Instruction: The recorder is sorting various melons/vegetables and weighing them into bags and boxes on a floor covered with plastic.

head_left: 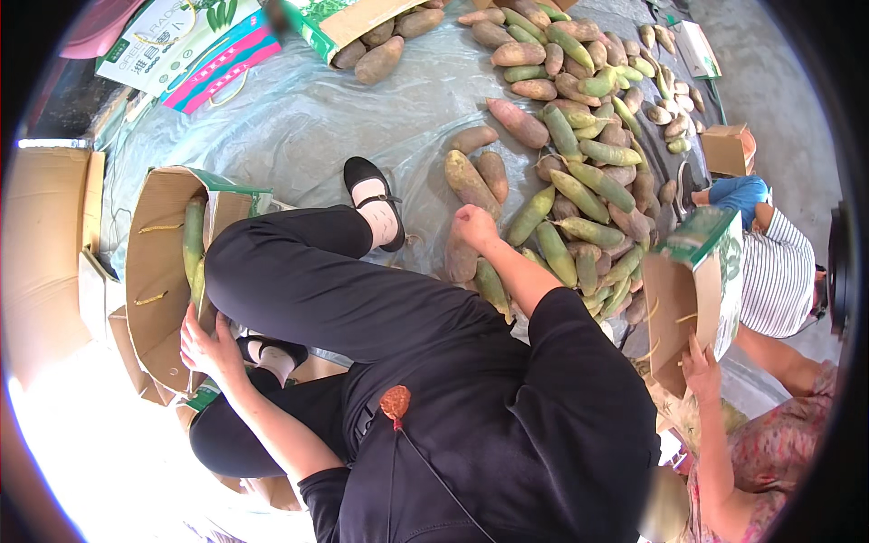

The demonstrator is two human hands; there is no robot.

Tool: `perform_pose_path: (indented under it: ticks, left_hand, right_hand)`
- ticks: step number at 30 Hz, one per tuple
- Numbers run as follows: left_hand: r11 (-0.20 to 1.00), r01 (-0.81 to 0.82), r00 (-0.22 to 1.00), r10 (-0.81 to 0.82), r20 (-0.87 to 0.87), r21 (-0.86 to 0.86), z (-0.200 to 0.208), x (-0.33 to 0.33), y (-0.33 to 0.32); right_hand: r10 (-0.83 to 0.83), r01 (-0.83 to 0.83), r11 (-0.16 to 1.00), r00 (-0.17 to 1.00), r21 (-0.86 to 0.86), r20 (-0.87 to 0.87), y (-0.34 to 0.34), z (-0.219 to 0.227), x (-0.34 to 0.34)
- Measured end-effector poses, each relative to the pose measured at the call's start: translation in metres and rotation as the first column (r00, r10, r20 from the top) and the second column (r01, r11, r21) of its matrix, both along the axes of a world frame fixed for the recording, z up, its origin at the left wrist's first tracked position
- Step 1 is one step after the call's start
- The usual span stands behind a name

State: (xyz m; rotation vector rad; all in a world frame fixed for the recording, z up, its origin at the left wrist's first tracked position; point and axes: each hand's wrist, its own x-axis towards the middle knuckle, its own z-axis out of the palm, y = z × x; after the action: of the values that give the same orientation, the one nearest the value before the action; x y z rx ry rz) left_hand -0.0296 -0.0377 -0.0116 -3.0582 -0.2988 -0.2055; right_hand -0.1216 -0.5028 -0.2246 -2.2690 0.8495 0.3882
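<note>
My right hand (472, 228) is closed at the near-left edge of a big heap, its fingers curled at the upper end of a brownish-pink sweet potato (460, 261). Just beyond it lie a larger sweet potato (471, 184) and several green radishes (559, 253). On the left, an open cardboard box (158, 262) leans beside my knee, with long green radishes (194, 237) along its inner side. My left hand (213, 348) rests against the near edge of this box, below the radishes, fingers stretched and apart. Nothing shows in its grasp.
A blue-green plastic sheet (272, 118) covers the floor. Printed cartons (195, 45) stand at the far left; another box of sweet potatoes (378, 61) lies beyond. At right, a co-worker's hand (701, 366) holds an open box (670, 308); another person in stripes (778, 271) sits farther off.
</note>
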Motion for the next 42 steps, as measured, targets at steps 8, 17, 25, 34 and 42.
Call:
perform_pose_path:
  ticks: [8, 17, 25, 34, 42]
  left_hand:
    - [1.000, 0.010, 1.000, -0.010, 0.003, -0.005, -0.002, 0.000, 0.002]
    - [1.000, 0.019, 1.000, -0.019, 0.025, 0.000, 0.001, 0.000, -0.002]
    - [1.000, 0.023, 1.000, -0.023, 0.013, -0.007, 0.004, -0.004, -0.002]
    - [1.000, 0.007, 1.000, -0.007, -0.018, -0.002, 0.006, 0.000, -0.003]
    - [0.999, -0.006, 0.999, 0.005, -0.036, -0.031, 0.002, 0.002, -0.003]
  right_hand:
    - [-0.131, 0.131, 0.991, 0.991, 0.033, 0.000, -0.016, 0.002, -0.010]
    - [-0.277, 0.280, 0.945, 0.960, -0.170, 0.039, -0.053, -0.003, -0.004]
    - [-0.364, 0.322, 0.911, 0.921, -0.258, -0.136, -0.084, -0.012, 0.003]
    - [-0.503, 0.508, 0.859, 0.861, 0.068, -0.076, -0.108, -0.054, 0.007]
    - [-0.609, 0.610, 0.774, 0.790, 0.170, -0.062, -0.124, -0.102, 0.009]
